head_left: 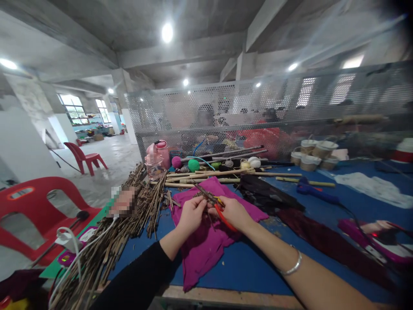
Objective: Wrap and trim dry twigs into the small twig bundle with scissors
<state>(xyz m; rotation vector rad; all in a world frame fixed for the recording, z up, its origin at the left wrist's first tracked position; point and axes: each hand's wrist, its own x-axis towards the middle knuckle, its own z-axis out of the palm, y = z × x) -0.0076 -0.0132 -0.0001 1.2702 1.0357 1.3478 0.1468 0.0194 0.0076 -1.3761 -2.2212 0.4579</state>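
Observation:
My right hand [235, 212] is wrapped round red-handled pliers [225, 218], whose long dark jaws point up and to the left. Close beside it, my left hand [192, 213] is closed in a pinch on a small clump of brown twigs [209, 199]. Part of the clump is hidden behind my fingers. Both hands are over a magenta cloth [201, 258] spread on the blue tabletop [248, 269].
Long dry sticks [106, 243] are heaped at the left. At the back stand a pink jug [158, 157], yarn balls [194, 165] and small pots [310, 162]. Dark cloth [325, 241], a blue glue gun [318, 192] and a perforated metal screen [180, 112] are also there.

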